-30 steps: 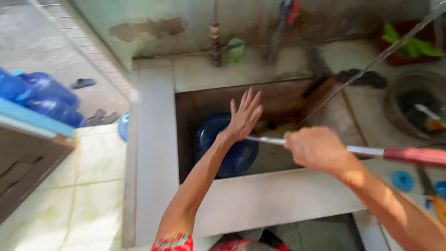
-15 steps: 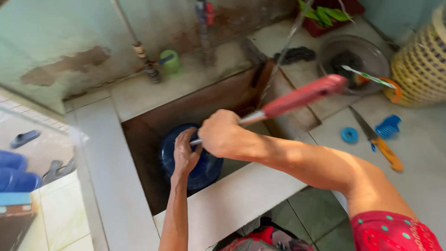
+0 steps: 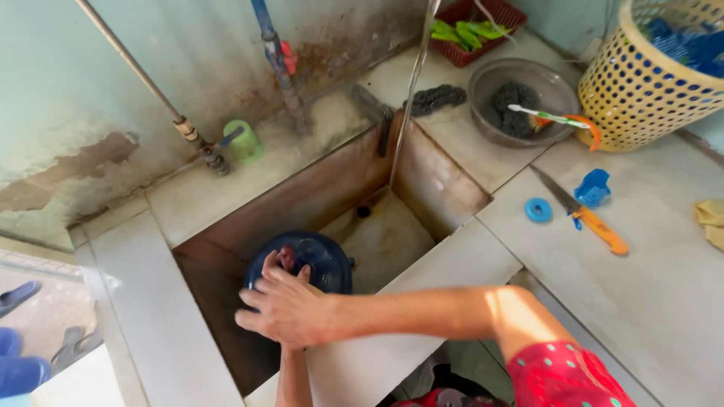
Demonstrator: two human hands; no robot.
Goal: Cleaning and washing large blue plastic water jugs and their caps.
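Looking down from the near edge, a pale tiled counter is seen around a deep, stained square sink. Low in the sink, on its left side, a dark blue round lid is found, and both hands are gathered over its near rim. The right hand is laid on top with its fingers curled loosely, touching the lid; whether anything is gripped cannot be told. The left hand is mostly covered by it, only fingertips showing on the lid, so its opening cannot be told. Further right on the counter an orange-handled knife is laid beside a small blue ring. Beyond these a grey metal bowl, a yellow perforated basket and a red basket are set against a worn, peeling wall crossed by pipes. Compared with half a second ago, the long red-handled tool is no longer seen in the right hand, which has been lowered onto the left.
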